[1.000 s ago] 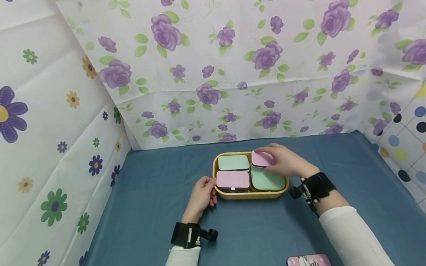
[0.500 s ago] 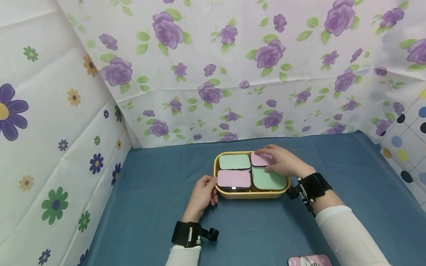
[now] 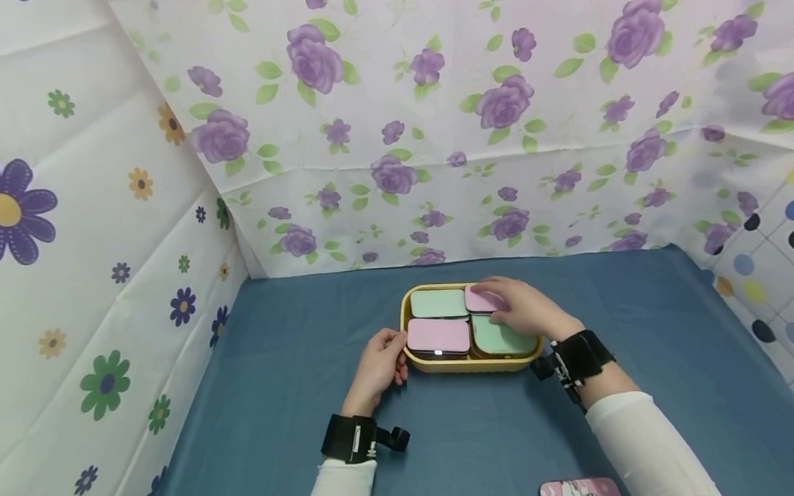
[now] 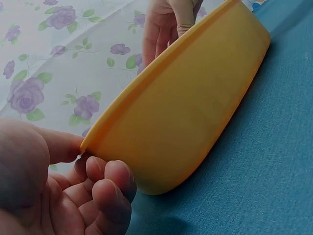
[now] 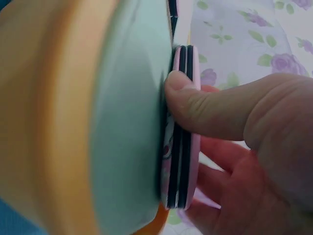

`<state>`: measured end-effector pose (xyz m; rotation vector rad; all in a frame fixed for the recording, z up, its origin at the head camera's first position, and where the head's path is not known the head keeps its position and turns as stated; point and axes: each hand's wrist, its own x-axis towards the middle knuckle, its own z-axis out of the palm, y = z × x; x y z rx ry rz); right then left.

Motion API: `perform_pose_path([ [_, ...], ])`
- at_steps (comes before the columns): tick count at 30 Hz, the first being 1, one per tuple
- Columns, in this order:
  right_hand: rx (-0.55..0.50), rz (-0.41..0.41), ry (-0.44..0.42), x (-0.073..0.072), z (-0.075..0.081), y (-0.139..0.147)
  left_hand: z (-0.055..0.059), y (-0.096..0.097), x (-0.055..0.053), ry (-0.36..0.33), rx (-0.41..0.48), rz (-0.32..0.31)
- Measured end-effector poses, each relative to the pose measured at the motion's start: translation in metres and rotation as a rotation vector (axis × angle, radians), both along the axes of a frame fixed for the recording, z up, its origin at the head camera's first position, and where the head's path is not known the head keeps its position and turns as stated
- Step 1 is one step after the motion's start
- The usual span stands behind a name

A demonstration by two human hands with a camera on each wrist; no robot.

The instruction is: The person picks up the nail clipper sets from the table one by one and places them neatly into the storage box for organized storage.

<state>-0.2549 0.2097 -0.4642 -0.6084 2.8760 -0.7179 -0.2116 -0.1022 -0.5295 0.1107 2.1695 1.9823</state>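
A yellow oblong basket holds flat rounded cases with green and pink tops. My left hand pinches the basket's left rim between thumb and fingers; the left wrist view shows the thumb and fingertips at the rim's end. At the basket's back right, my right hand grips a pink case with dark edges and a patterned underside, thumb on one long side. A green case lies just in front of it. To the left are another green case and a pink case.
Near the table's front edge lies a pink case with a cartoon picture, partly cut off by the frame. Blue cloth covers the table. Floral sheets hang at the back and sides.
My right hand has shifted slightly left with the pink case, which now sits closer to the back-left green case. My left hand keeps its pinch on the rim.
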Motion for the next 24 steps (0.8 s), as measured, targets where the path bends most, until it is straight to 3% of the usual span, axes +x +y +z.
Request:
perform_pose_path([
  [14, -0.056, 0.063, -0.021, 0.003, -0.01, 0.009, -0.001, 0.001, -0.001, -0.008, 0.0, 0.006],
  [24, -0.082, 0.042, -0.042, 0.014, -0.009, 0.017, 0.0, 0.001, -0.001, -0.012, 0.002, 0.008],
])
